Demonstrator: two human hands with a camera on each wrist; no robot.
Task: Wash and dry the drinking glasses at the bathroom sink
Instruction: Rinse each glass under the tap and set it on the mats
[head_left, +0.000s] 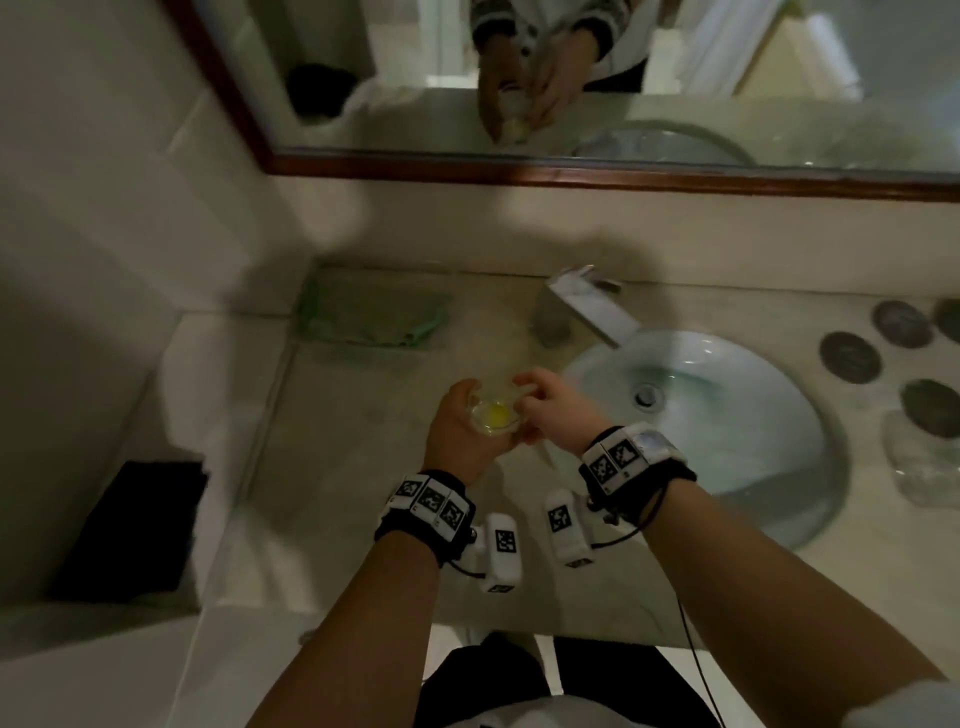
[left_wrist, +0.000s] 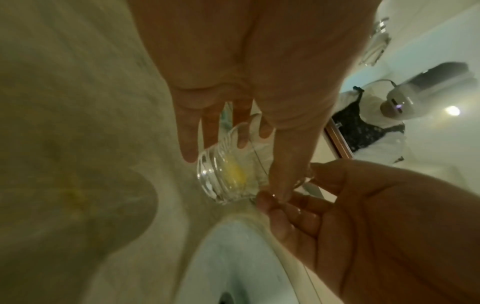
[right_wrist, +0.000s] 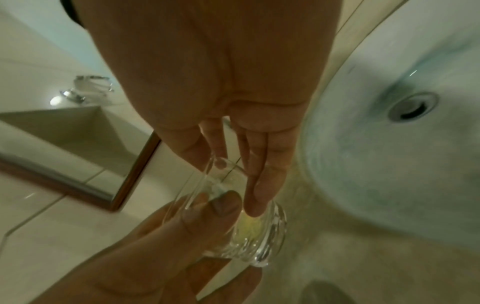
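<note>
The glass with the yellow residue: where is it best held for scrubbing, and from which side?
Judging by its pose, round the ribbed lower wall of the glass, from the left, as the left hand wraps it now. The mouth faces up, so the right hand can reach the yellow patch from above.

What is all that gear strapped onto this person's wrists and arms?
The forearms are bare, with no sleeves. The left hand and the right hand each have a black wrist strap carrying white blocks printed with black-and-white square code markers. A white capsule-shaped pod with the same kind of marker hangs below each wrist. Thin black cables run from the straps, one trailing down along the right forearm.
</note>
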